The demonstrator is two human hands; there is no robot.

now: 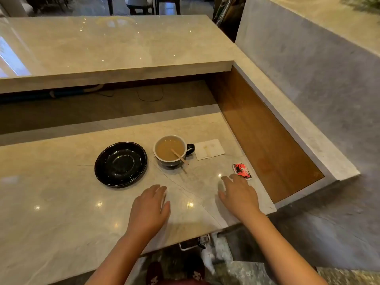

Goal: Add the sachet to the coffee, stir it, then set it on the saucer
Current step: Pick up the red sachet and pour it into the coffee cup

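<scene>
Sachet (242, 171) not gripped yet. Our right hand (239, 195) is flat and open over the counter (61, 212), fingers spread, fingertips (234, 176) at the sachet's near edge. Can't tell if they touch it. Nothing held. Our left hand (151, 204) is also open, palm down on the marble near the front edge, empty.

Sachet is red and black, lying flat near the right end of the counter, just beside the wooden side panel (267, 140). Looks unopened, though too small to be sure.

Out from there: cup (171, 151) of milky coffee sits mid-counter, handle pointing right, wooden stirrer (179, 156) already leaning in it over the near rim. White napkin (209, 149) just right of the handle. Black saucer (121, 164) left of the cup, close but apart, nothing on it.

We judge this as step one, the reach for the sachet. Next move needs a pinch on a thin flat packet lying on smooth stone, so probably slide or lift an edge first. Then both hands to tear it, pour over the cup. Stir and saucer transfer not begun.
</scene>
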